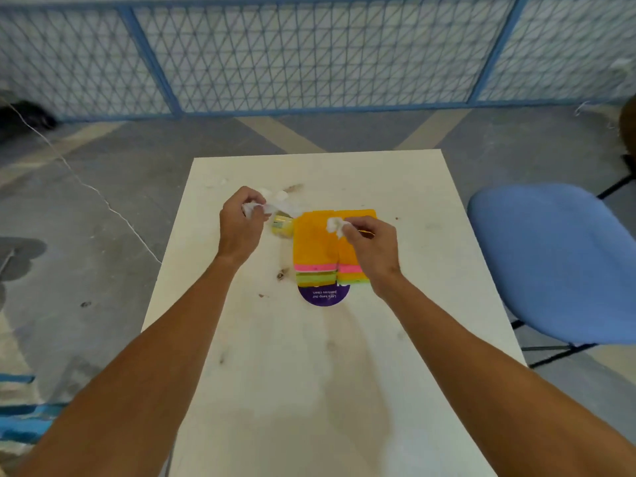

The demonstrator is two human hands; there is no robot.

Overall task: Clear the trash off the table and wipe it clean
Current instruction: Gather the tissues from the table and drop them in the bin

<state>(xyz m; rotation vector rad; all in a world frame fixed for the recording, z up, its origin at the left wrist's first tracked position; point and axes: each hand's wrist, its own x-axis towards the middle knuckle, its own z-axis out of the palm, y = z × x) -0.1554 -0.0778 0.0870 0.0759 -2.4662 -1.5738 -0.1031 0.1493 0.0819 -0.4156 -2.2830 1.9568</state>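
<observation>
A white table (430,256) carries a stack of orange, pink and green cloths (315,251) near its middle. My left hand (239,223) pinches a crumpled white tissue (253,208) left of the stack. Over the orange top my right hand (370,244) pinches another white tissue scrap (334,226). More white tissue bits (277,195) lie just beyond my left hand. A small yellow-green wrapper (283,226) sits between my left hand and the cloths. Brown crumbs (282,274) and stains dot the tabletop.
A purple round sticker (323,297) with white text shows under the near edge of the cloth stack. A blue chair (557,256) stands right of the table. Grey concrete floor surrounds it, with a blue mesh fence (309,53) behind. A white cord (103,201) crosses the floor at left.
</observation>
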